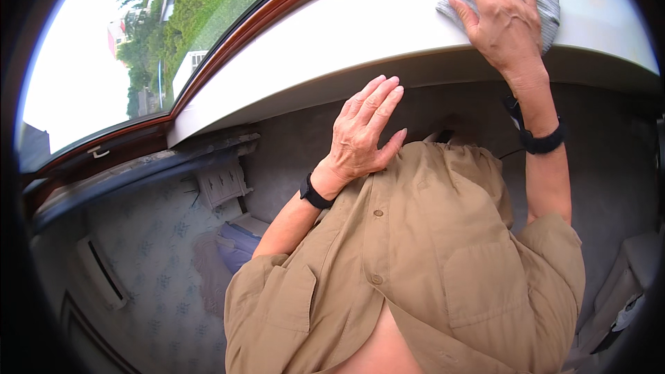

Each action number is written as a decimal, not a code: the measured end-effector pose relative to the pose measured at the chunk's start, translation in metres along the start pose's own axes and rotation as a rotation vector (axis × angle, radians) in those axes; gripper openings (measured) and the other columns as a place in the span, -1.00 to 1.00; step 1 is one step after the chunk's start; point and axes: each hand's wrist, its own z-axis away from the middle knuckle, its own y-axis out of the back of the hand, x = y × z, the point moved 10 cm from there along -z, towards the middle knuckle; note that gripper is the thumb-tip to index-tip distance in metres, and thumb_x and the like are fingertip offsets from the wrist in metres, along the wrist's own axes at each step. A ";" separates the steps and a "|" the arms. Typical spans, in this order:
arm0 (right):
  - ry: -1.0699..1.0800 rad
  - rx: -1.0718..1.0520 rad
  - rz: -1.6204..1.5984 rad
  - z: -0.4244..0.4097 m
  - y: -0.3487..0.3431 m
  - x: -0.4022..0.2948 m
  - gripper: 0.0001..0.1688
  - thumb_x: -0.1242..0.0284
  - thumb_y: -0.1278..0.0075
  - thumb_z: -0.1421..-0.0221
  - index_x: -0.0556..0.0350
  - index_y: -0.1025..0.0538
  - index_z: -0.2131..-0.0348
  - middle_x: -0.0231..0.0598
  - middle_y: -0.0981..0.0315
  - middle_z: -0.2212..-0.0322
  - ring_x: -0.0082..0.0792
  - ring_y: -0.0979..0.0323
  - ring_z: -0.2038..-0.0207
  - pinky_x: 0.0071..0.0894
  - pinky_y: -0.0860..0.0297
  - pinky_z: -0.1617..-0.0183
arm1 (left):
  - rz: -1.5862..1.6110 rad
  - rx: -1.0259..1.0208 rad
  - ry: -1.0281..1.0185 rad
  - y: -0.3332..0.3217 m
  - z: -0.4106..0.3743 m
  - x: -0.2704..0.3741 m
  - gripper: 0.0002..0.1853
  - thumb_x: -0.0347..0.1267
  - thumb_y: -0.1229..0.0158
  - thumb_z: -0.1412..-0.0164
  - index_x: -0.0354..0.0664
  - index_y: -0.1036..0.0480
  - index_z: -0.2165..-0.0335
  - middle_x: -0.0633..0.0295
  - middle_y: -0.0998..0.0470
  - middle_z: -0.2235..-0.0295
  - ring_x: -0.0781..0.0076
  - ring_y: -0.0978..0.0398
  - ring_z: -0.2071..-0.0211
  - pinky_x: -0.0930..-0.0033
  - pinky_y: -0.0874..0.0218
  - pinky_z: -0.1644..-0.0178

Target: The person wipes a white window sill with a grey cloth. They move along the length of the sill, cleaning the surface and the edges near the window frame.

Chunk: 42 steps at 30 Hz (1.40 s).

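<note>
My right hand (501, 15) lies spread on a folded grey striped cloth (549, 5), pressing it against the white windowsill (332, 36). The cloth sits close to the sill's front edge, and part of it is hidden under my palm. Empty, my left hand (363, 122) hovers in front of my body below the sill, fingers nearly together and thumb held apart. A black band circles each wrist.
A brown window frame (244, 26) borders the sill, its glass showing trees outside. At the lower left are a white carved cabinet (221, 184), a purple bed cover (236, 241) and a wall air conditioner (102, 272). Pale furniture (615, 291) stands lower right.
</note>
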 end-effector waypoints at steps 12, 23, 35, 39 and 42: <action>0.145 -0.088 0.189 0.011 0.015 0.001 -0.42 0.12 0.25 -0.28 0.05 -0.33 -0.14 -0.31 -0.22 -0.17 -0.23 -0.07 -0.27 -0.06 0.09 -0.34 | -0.338 0.157 0.203 0.018 -0.002 -0.053 -0.16 -0.23 -0.26 0.00 -0.23 -0.10 -0.20 0.04 -0.15 -0.22 0.12 -0.12 -0.24 0.11 0.06 -0.29; 0.428 -0.089 -0.010 0.008 0.035 -0.075 -0.27 0.07 0.25 -0.24 0.41 -0.31 -0.08 0.17 -0.19 -0.13 0.14 -0.10 -0.22 0.12 0.08 -0.30 | -0.431 0.374 0.435 0.067 0.027 -0.052 -0.43 -0.19 -0.12 -0.15 -0.30 -0.31 -0.06 0.03 -0.33 -0.10 0.13 -0.27 -0.15 -0.01 0.07 -0.27; 0.687 -0.495 -0.151 -0.054 -0.116 -0.377 -0.10 -0.11 0.42 -0.22 0.23 -0.05 -0.25 0.04 0.17 -0.29 -0.02 0.26 -0.35 -0.08 0.37 -0.39 | 0.154 0.851 0.748 0.126 0.212 -0.116 -0.54 -0.32 -0.12 -0.18 -0.35 -0.33 0.00 -0.03 -0.51 0.12 0.09 -0.45 0.05 0.25 -0.22 -0.07; 0.794 -0.521 -0.179 -0.036 -0.108 -0.411 -0.12 -0.10 0.38 -0.21 0.18 -0.06 -0.25 0.00 0.14 -0.29 -0.07 0.24 -0.35 -0.07 0.32 -0.39 | 0.368 0.926 0.741 0.139 0.205 -0.135 -0.67 -0.30 -0.05 -0.26 -0.39 -0.42 0.15 0.05 -0.58 0.33 0.30 -0.55 0.29 0.36 -0.35 0.17; 0.886 -0.565 -0.248 -0.017 -0.082 -0.384 -0.16 -0.06 0.29 -0.19 0.12 -0.08 -0.25 -0.08 0.11 -0.29 -0.12 0.21 -0.35 -0.06 0.28 -0.39 | 0.679 0.963 0.728 0.144 0.190 -0.149 -0.64 -0.25 0.04 -0.33 -0.38 -0.49 0.30 0.21 -0.57 0.51 0.59 -0.51 0.47 0.54 -0.35 0.35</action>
